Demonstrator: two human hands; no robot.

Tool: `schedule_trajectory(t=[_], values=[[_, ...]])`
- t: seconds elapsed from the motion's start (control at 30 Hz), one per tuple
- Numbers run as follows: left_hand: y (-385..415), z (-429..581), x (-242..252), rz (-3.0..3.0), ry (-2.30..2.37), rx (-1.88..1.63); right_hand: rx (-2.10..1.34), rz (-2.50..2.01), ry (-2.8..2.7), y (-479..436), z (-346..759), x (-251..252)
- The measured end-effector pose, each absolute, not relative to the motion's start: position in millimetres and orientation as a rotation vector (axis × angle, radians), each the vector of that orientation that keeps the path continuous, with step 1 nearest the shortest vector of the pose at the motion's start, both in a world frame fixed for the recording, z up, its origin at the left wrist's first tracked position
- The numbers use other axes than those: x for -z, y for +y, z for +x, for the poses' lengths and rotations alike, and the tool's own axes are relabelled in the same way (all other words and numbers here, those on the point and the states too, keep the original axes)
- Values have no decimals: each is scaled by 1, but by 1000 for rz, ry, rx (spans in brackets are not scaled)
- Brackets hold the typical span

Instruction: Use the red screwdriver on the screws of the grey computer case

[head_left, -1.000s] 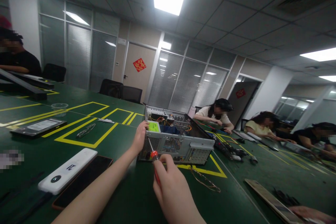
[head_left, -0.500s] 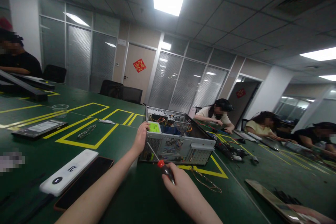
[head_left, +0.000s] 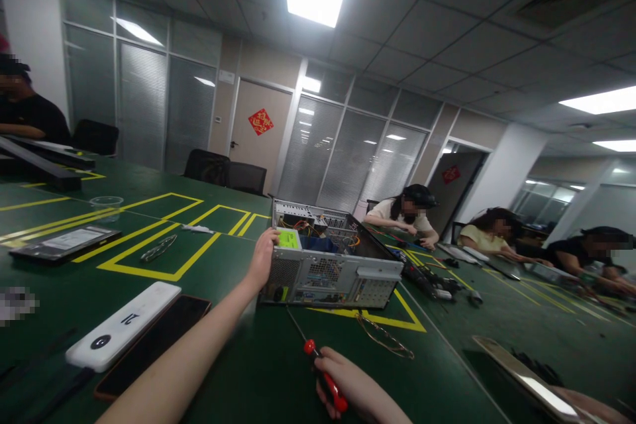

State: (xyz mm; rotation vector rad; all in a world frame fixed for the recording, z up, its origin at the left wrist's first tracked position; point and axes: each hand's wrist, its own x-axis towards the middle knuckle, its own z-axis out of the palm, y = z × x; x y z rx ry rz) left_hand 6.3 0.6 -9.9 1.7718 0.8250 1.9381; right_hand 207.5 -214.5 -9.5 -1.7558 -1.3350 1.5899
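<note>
An open desktop computer case (head_left: pixel 342 278) lies on its side on the green table, with its perforated rear panel towards me. Inside, at its left end, sits a power supply with a yellow-green label (head_left: pixel 289 238); coloured wires show behind it. My left hand (head_left: pixel 262 257) is closed over the case's left corner, its fingertips beside the label. In front of the case, my right hand (head_left: pixel 334 371) holds a screwdriver (head_left: pixel 324 374) with a red and black handle. The shaft points up and left, its tip low in front of the rear panel, apart from the screws there.
On the left are a white power bank (head_left: pixel 124 324), a dark phone (head_left: pixel 154 344), a hard drive (head_left: pixel 64 243), and a clear plastic cup (head_left: pixel 106 209). A wire bundle (head_left: pixel 382 336) lies right of the screwdriver. Co-workers sit around the table; another phone (head_left: pixel 527 374) is at right.
My right hand has drawn the screwdriver down and back, away from the rear panel, and its grip has turned. My left hand stays at the case corner. The view has shifted slightly.
</note>
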Motion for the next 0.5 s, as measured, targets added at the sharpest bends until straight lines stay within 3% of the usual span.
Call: schedule_trajectory(t=[0.5], values=[[0,7,10,1764,837,-1933,-1616,-1729,-1191,-205,214,26]])
